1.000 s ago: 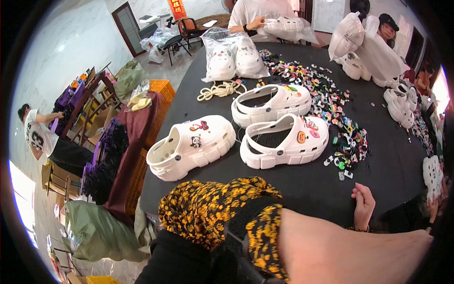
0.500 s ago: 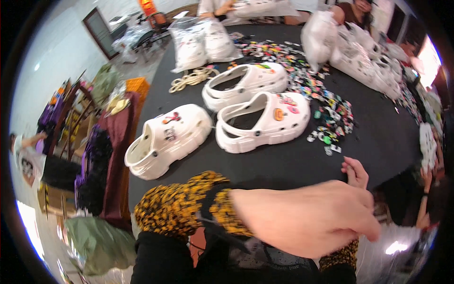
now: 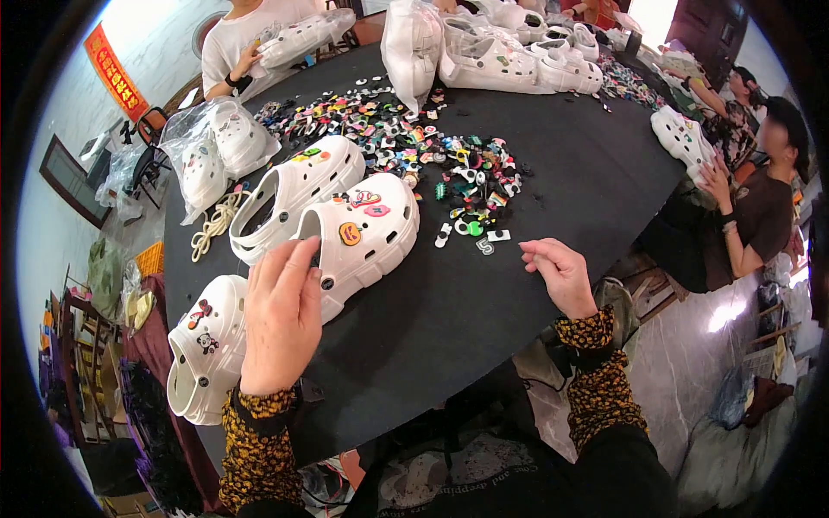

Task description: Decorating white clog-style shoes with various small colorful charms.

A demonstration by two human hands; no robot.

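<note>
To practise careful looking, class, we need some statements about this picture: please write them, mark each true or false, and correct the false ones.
1. The left hand is nearer the unbagged clogs than the right hand is. True.
2. The right hand holds a clog. False: no clog is in it.
3. The leftmost unbagged clog bears a panda charm. True.
4. The charm heap lies right of the rope. True.
5. The rope is red. False: it is cream.
</note>
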